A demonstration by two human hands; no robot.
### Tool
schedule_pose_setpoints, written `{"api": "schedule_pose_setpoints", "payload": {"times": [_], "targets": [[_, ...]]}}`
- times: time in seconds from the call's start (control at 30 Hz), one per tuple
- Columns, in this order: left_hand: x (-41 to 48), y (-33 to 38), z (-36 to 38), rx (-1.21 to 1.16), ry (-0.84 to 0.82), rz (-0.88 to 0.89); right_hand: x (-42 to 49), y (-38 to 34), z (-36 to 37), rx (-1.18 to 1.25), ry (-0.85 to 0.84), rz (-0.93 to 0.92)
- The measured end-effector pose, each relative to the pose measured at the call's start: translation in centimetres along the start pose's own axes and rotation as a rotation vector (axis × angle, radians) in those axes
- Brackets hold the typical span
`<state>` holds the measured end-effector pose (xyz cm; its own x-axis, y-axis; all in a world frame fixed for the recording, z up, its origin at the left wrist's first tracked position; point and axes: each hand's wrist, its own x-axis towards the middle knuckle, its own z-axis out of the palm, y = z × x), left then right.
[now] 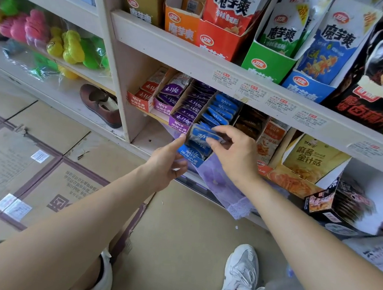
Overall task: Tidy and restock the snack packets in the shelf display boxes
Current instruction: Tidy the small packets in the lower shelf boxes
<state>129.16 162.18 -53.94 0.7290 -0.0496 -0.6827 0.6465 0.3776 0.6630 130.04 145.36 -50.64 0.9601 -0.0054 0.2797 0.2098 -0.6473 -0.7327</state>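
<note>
Beneath a price-tagged shelf rail point(183, 59) in a small shop, a person tends the blue display box point(190, 157), which stands between a purple box point(178, 122) and a box of brown packets point(250, 123). The right hand point(234, 154) pinches the front blue packets point(204, 136) between thumb and fingertips. The left hand point(167, 163) lays a straight forefinger against the box's side, its other fingers curled below; whether they grip is unclear. Straightening appears under way; next the pinched packets likely need seating upright in the row.
</note>
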Motion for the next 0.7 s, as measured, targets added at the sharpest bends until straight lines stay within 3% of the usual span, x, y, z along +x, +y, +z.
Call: {"api": "schedule_pose_setpoints", "payload": {"times": [0.1,0.27,0.47,0.7], "targets": [[0.6,-0.5,-0.3,-0.001,-0.018,0.024,-0.3,0.2,0.3,0.028,0.0,0.066],[0.6,-1.5,-0.6,-0.009,-0.104,0.033,1.2,-0.1,0.0,0.018,0.157,0.095],[0.3,-1.5,0.2,0.037,-0.08,0.01,2.7,0.2,0.3,-0.044,0.267,0.101],[0.9,0.3,0.2,0.303,-0.043,-0.034,0.6,1.1,-0.1,-0.174,0.137,-0.057]]}}
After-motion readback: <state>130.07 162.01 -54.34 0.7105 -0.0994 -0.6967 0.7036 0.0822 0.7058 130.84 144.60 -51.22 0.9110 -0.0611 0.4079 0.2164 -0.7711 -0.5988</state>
